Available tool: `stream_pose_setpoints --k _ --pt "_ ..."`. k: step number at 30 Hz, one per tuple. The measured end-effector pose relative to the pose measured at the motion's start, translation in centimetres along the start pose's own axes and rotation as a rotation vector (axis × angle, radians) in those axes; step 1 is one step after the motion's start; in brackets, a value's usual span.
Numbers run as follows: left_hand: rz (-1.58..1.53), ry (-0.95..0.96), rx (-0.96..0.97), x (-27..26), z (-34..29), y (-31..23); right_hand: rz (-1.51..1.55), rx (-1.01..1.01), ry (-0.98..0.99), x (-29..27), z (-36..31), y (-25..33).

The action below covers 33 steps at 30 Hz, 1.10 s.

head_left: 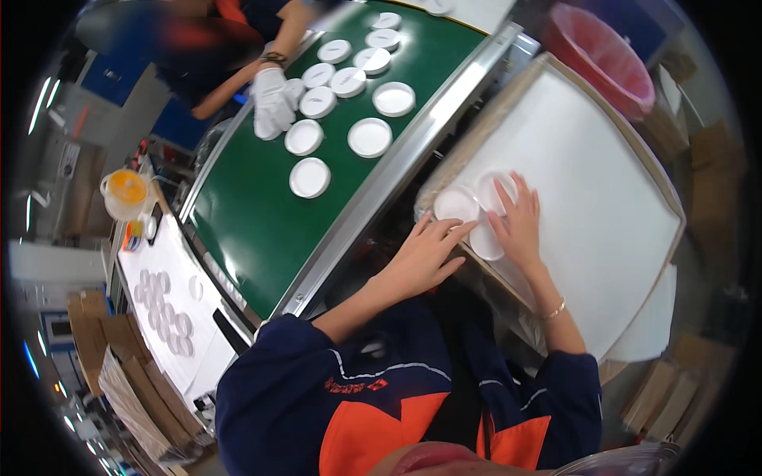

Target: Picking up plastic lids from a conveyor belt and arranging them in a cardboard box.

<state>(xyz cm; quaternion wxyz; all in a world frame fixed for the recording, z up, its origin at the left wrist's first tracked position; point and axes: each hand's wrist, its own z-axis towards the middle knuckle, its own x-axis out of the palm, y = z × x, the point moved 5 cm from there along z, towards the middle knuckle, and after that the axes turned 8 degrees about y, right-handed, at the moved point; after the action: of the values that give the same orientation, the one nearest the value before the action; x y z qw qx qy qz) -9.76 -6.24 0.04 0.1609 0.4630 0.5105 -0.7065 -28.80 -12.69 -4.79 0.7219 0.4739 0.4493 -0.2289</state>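
Note:
Three white round shallow discs with raised rims, like lids or dishes, sit close together in the near left corner of a box lined with a white sheet (591, 182). My left hand (425, 252) reaches across that corner with fingers apart, its fingertips at the edge of the left disc (456, 204). My right hand (520, 226) lies with spread fingers over the upper disc (490, 190) and beside the lower disc (484, 240). Its fingers partly cover both. Neither hand has anything lifted.
Left of the box runs a green conveyor belt (246, 214) with a metal rail (381, 186), carrying several white discs (370, 138). A co-worker's white-gloved hand (274, 103) touches the belt's far side. More discs lie on a white table (178, 349). A pink bin (601, 59) stands beyond the box.

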Motion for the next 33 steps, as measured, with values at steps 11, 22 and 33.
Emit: stream_pose_setpoints --k 11,22,33 --pt "0.517 -0.271 -0.407 -14.0 -7.9 19.0 -0.129 -0.207 0.162 -1.2 0.3 6.5" --pt "0.257 -0.140 -0.228 -15.4 -5.0 21.8 -0.138 -0.190 0.175 0.2 0.7 6.6" --pt "0.216 -0.090 -0.113 -13.8 -3.8 19.1 -0.089 -0.181 0.132 0.0 0.6 7.1"
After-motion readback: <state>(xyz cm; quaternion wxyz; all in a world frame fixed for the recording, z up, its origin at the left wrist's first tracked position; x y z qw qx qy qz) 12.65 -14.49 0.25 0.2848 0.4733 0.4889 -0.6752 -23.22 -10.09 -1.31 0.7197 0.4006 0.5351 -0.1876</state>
